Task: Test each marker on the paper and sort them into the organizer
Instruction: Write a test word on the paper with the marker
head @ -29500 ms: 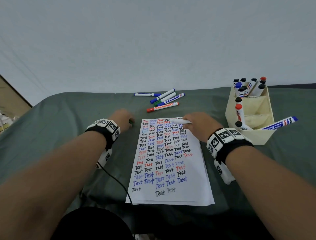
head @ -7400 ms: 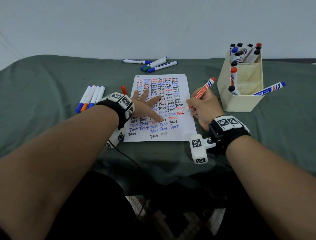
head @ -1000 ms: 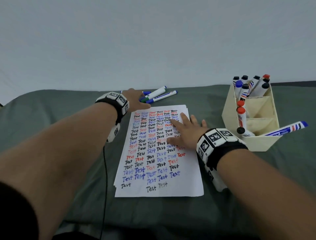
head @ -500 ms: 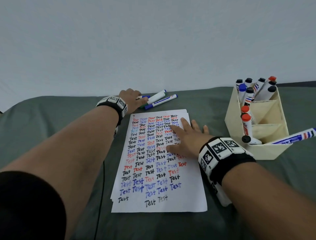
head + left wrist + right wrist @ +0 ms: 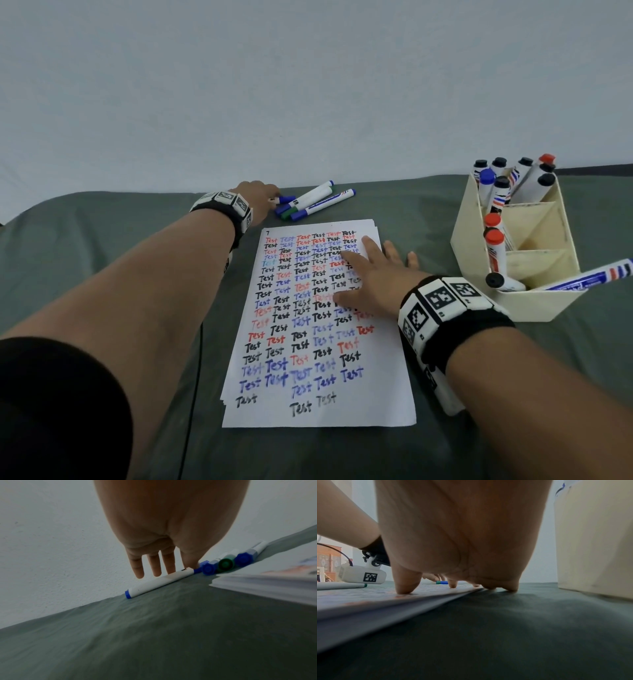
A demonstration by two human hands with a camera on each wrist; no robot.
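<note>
Left hand (image 5: 164, 536) touches blue marker (image 5: 159, 582); right hand (image 5: 370, 281) flat on paper (image 5: 318, 404).

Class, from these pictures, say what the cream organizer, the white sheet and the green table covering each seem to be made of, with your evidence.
Cream angular organizer: probably card or foam board; matt, flat folded panels, stained dividers. White sheet covered in "Test" words: paper, matt, several thin layers showing at its edge. Green table covering: likely woven cloth; dull, softly wrinkled.
</note>
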